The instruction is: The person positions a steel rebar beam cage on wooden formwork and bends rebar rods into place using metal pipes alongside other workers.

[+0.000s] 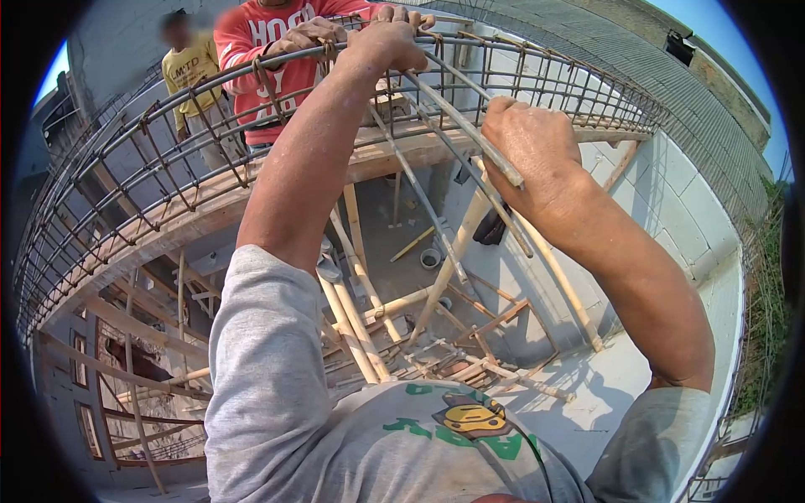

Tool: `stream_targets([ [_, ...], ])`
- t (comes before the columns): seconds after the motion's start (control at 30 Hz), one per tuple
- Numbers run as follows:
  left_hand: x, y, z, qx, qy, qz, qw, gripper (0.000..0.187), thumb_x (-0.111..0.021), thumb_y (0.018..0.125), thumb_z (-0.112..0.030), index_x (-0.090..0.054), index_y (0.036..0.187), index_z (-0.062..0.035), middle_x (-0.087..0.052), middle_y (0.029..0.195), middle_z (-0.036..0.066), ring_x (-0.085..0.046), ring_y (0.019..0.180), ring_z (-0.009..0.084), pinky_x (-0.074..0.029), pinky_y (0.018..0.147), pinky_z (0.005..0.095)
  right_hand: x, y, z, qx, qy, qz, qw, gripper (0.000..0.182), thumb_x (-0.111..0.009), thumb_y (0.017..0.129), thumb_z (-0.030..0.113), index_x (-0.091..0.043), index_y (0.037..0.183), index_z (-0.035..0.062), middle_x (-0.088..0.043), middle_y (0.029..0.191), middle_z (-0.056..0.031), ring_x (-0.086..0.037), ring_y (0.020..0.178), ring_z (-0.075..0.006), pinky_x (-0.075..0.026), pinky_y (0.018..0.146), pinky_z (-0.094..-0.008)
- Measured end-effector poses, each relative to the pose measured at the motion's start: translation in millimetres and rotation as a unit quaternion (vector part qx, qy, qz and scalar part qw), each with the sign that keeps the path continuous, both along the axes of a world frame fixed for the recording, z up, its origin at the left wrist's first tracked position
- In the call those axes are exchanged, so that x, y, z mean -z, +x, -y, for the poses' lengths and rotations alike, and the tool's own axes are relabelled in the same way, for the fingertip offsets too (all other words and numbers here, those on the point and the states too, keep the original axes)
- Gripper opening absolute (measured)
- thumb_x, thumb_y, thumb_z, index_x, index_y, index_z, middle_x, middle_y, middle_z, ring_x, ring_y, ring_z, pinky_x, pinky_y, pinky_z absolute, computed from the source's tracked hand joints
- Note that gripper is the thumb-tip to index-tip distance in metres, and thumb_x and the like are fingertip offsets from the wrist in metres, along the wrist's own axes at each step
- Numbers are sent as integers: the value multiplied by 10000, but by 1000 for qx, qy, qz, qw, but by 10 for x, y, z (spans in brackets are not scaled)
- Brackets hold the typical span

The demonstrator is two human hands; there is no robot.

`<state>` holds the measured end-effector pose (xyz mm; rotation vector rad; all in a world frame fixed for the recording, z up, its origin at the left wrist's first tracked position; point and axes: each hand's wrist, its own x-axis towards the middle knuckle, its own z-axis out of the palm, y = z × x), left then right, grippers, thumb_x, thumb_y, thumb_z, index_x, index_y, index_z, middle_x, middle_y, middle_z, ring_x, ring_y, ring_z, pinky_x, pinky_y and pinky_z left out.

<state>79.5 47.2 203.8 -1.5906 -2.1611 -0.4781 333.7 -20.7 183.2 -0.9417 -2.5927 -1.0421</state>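
My left hand (384,45) is closed over steel bars at the top of a long rebar cage (495,63), close to a co-worker's hands. My right hand (532,144) is closed, lower and to the right, on a loose rebar (459,82) that slants down from the cage. Beside it, another steel bar (464,117) ends in a rough tip just below my right palm. Further bars (419,189) slope down from the cage over the open space below. The inner sides of my fingers are partly hidden.
A wooden formwork board (402,157) runs under the cage. Facing me across it stands a person in a red hoodie (272,84); another person in a yellow shirt (191,71) is behind. Far below are bamboo poles (356,335), a bucket (430,258) and a block wall (679,201).
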Motion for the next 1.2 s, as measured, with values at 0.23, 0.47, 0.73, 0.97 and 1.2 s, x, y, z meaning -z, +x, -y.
stream_targets([
  [0.23, -42, -229, -235, 8, -40, -50, 998, 673, -710, 620, -311, -581, 1225, -46, -619, 1185, 213, -592, 1120, 369, -484, 915, 454, 111, 132, -329, -49, 50, -82, 994, 217, -634, 837, 120, -608, 984, -37, -678, 695, -145, -705, 623, -188, -589, 526, -307],
  [0.47, -102, 80, -11, -40, 2, -134, 990, 783, -754, 668, -453, -520, 1338, -123, -485, 1389, 115, -529, 1235, 338, -455, 955, 533, 41, 113, -321, -27, 47, -47, 997, 215, -634, 857, 100, -588, 1034, -12, -656, 666, -125, -678, 571, -156, -571, 490, -279],
  [0.73, 31, -181, -247, 9, 48, -125, 991, 818, -718, 731, -550, -473, 1350, -74, -518, 1306, 157, -560, 1155, 369, -477, 939, 510, 111, 170, -437, -48, 99, -69, 992, 144, -607, 897, 99, -601, 1016, 18, -649, 606, -114, -670, 526, -154, -560, 476, -269],
  [0.97, 2, -16, -32, 76, 95, -102, 987, 742, -715, 754, -413, -460, 1348, -47, -458, 1338, 240, -463, 1247, 382, -434, 1005, 466, 95, 183, -452, -44, 140, -86, 985, 109, -637, 867, 133, -647, 875, 25, -674, 621, -115, -697, 562, -154, -594, 515, -298],
  [1.2, 32, -67, -93, 70, 81, -84, 991, 772, -704, 771, -457, -453, 1368, -34, -441, 1375, 236, -447, 1275, 369, -404, 1039, 477, 132, 204, -530, -1, 191, -67, 979, 192, -655, 887, 254, -654, 874, 62, -670, 625, -82, -683, 545, -132, -580, 498, -262],
])
